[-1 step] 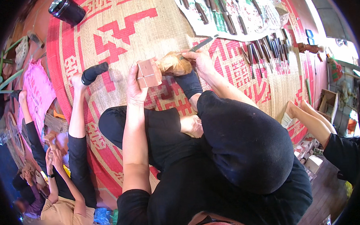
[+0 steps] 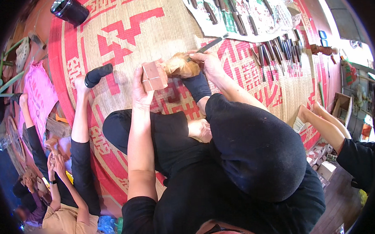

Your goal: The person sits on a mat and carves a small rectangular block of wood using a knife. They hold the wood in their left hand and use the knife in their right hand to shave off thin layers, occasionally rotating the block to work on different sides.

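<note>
My left hand [image 2: 141, 93] is closed around the square base [image 2: 154, 75] of a wooden carving [image 2: 179, 65]. A pale line runs across the reddish-brown base, and the carved part is yellowish and rounded. The carving's far end is over my dark-socked foot [image 2: 197, 88]. Between the fingers of my right hand [image 2: 211, 66] is a flat grey file [image 2: 212, 43]. One end meets the carving's right side, while the other slants up and away to the right. My fingers hide part of the file, and its exact contact with the wood is too small to make out.
A red-and-straw mat [image 2: 159, 34] lies beneath me. Several wood-handled carving tools [image 2: 238, 23] rest on a white cloth [image 2: 276, 31], with more chisels [image 2: 278, 50] beside it. A black canister [image 2: 70, 11] stands far left. People sit on both sides; the left one's socked foot [image 2: 98, 75] reaches onto the mat.
</note>
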`<state>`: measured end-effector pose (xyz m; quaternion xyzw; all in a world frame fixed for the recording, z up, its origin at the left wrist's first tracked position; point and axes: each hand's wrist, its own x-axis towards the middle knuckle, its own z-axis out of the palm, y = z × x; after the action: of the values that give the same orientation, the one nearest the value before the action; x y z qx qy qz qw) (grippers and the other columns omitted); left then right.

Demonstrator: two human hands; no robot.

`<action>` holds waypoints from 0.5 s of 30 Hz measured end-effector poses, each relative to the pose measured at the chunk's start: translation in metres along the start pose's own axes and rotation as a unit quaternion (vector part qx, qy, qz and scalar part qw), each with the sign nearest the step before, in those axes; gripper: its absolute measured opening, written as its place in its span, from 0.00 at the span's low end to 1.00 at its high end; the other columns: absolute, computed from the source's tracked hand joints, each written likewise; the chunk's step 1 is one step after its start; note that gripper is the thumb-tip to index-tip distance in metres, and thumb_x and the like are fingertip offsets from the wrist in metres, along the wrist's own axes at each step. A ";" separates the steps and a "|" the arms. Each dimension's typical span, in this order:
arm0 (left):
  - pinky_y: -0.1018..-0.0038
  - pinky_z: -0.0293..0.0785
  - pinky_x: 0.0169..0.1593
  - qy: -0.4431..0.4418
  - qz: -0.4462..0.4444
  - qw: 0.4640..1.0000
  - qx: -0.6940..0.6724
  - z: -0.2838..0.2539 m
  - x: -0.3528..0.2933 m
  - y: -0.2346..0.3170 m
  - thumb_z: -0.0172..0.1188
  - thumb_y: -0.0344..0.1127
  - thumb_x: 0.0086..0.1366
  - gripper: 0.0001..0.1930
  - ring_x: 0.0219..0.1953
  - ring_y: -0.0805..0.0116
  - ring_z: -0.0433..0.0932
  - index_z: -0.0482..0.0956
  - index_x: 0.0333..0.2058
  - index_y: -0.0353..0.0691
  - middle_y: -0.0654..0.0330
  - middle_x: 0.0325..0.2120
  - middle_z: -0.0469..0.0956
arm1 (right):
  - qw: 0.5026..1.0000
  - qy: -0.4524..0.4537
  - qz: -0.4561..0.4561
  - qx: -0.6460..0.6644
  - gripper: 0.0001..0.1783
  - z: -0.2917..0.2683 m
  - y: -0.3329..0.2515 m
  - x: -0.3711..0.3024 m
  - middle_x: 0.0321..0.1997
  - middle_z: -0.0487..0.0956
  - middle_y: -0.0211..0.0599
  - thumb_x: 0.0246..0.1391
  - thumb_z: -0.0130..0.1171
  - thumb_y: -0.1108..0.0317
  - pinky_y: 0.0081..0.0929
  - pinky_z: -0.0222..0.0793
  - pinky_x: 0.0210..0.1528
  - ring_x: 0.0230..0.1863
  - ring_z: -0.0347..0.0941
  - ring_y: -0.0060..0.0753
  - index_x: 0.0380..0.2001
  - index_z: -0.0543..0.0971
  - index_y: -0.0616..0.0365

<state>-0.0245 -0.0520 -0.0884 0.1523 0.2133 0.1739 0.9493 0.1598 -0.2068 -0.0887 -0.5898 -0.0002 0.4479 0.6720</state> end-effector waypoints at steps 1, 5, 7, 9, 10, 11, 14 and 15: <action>0.63 0.70 0.53 -0.003 -0.003 1.000 -0.018 0.003 -0.001 0.001 0.51 0.47 0.62 0.25 0.50 0.56 0.71 0.67 0.50 0.33 0.43 0.51 0.67 | 1.000 -0.002 -0.005 -0.005 0.13 0.004 0.000 -0.003 0.31 0.79 0.37 0.43 0.60 0.71 0.22 0.66 0.42 0.34 0.74 0.27 0.35 0.79 0.63; 0.62 0.70 0.53 -0.005 0.001 1.000 -0.025 0.002 -0.004 0.000 0.54 0.46 0.61 0.27 0.53 0.54 0.68 0.65 0.52 0.31 0.39 0.54 0.61 | 1.000 -0.007 -0.003 -0.014 0.13 0.008 0.002 -0.005 0.32 0.79 0.38 0.44 0.59 0.70 0.23 0.66 0.42 0.33 0.74 0.28 0.36 0.79 0.63; 0.63 0.70 0.52 -0.010 -0.001 1.000 0.006 0.001 -0.001 0.000 0.55 0.46 0.60 0.26 0.51 0.57 0.71 0.66 0.51 0.31 0.43 0.51 0.66 | 1.000 -0.005 0.010 -0.015 0.14 -0.001 0.002 -0.002 0.33 0.79 0.37 0.44 0.60 0.70 0.23 0.66 0.42 0.34 0.74 0.28 0.37 0.78 0.63; 0.63 0.70 0.52 -0.016 -0.001 1.000 0.013 0.002 0.001 0.000 0.56 0.46 0.60 0.26 0.50 0.58 0.72 0.66 0.50 0.32 0.46 0.49 0.69 | 0.999 -0.002 0.030 -0.014 0.15 -0.007 0.002 -0.002 0.33 0.79 0.37 0.44 0.60 0.70 0.22 0.66 0.42 0.34 0.74 0.27 0.37 0.78 0.63; 0.63 0.70 0.52 -0.019 -0.001 1.000 0.006 0.004 0.000 0.000 0.56 0.46 0.60 0.26 0.50 0.58 0.72 0.66 0.50 0.32 0.46 0.49 0.70 | 1.000 -0.011 0.025 0.002 0.15 -0.007 0.001 -0.002 0.33 0.79 0.37 0.44 0.60 0.70 0.22 0.66 0.43 0.34 0.74 0.27 0.37 0.78 0.64; 0.63 0.70 0.52 -0.023 0.000 1.000 -0.001 0.006 -0.001 0.000 0.56 0.46 0.60 0.26 0.50 0.58 0.72 0.67 0.50 0.32 0.46 0.49 0.70 | 0.999 -0.019 0.021 0.017 0.15 -0.006 0.000 -0.002 0.33 0.79 0.37 0.44 0.60 0.70 0.22 0.66 0.43 0.34 0.74 0.28 0.37 0.78 0.64; 0.60 0.71 0.52 -0.024 0.004 1.000 -0.014 -0.005 0.000 0.003 0.53 0.46 0.62 0.27 0.51 0.54 0.70 0.63 0.53 0.31 0.40 0.55 0.61 | 1.000 -0.020 0.008 0.001 0.15 0.005 0.005 -0.004 0.33 0.78 0.38 0.44 0.60 0.70 0.23 0.66 0.43 0.35 0.74 0.28 0.37 0.78 0.65; 0.60 0.72 0.51 -0.016 0.006 1.000 -0.015 -0.004 0.001 0.002 0.53 0.46 0.62 0.27 0.51 0.53 0.70 0.63 0.53 0.31 0.40 0.55 0.61 | 1.000 -0.014 0.001 -0.016 0.15 0.007 0.004 -0.003 0.33 0.78 0.38 0.44 0.59 0.70 0.23 0.66 0.43 0.35 0.74 0.28 0.37 0.78 0.65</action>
<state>-0.0262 -0.0494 -0.0919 0.1420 0.1946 0.1808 0.9536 0.1514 -0.2039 -0.0883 -0.5938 -0.0165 0.4567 0.6622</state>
